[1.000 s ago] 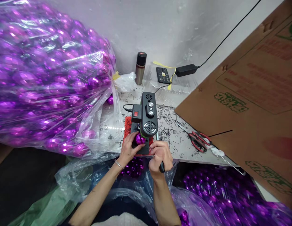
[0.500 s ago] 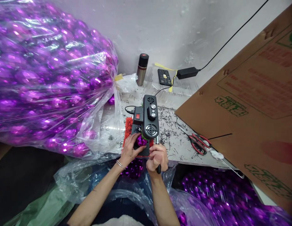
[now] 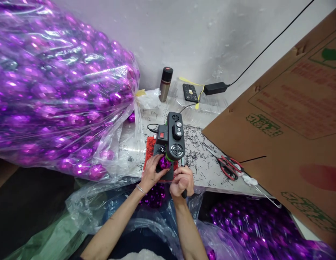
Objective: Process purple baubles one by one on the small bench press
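A shiny purple faceted ball (image 3: 164,163) sits beneath the head of a small black bench drill press (image 3: 176,135). My left hand (image 3: 152,170) is closed around the ball from the left, thumb in front and fingers behind. Wrapped round the press's lever handle (image 3: 184,193), my right hand (image 3: 182,181) is closed just right of the ball. Under the press lies a red mat (image 3: 150,144) strewn with dark shavings. The drill's tip is hidden behind its head.
A big clear bag of purple balls (image 3: 62,97) fills the left. Behind stand a flask (image 3: 165,85), a phone (image 3: 190,92) and a power adapter (image 3: 216,88). Red-handled scissors (image 3: 229,168) lie by a cardboard box (image 3: 287,119). More purple balls (image 3: 254,224) are below the table edge.
The camera view has shifted slightly, so everything sits a little lower and to the right. Both hands keep their holds on the ball and the lever.
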`<move>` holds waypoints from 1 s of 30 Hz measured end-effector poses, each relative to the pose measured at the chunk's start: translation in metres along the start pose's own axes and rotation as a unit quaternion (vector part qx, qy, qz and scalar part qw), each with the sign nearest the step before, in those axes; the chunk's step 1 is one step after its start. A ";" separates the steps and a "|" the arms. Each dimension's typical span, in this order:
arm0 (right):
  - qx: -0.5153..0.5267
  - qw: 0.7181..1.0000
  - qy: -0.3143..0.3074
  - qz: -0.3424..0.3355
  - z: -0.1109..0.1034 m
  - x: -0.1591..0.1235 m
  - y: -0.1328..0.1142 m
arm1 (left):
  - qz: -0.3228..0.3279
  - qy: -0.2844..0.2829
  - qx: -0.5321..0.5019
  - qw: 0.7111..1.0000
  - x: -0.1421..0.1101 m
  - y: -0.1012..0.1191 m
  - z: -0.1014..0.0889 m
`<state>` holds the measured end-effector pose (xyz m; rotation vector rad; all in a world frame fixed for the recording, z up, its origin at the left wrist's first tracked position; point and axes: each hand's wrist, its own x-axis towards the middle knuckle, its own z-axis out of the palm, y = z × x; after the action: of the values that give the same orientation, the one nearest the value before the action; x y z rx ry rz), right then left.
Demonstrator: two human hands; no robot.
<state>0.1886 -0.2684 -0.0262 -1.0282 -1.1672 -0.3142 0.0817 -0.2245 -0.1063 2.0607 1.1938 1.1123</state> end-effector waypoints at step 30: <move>0.012 0.993 -0.080 0.081 -0.014 0.040 -0.028 | -0.066 0.011 -0.044 0.997 0.005 -0.005 -0.064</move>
<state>0.1949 -0.2827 0.0222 -1.1347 -1.2181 -0.0897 0.0265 -0.2161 -0.0739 1.8789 1.2493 1.1075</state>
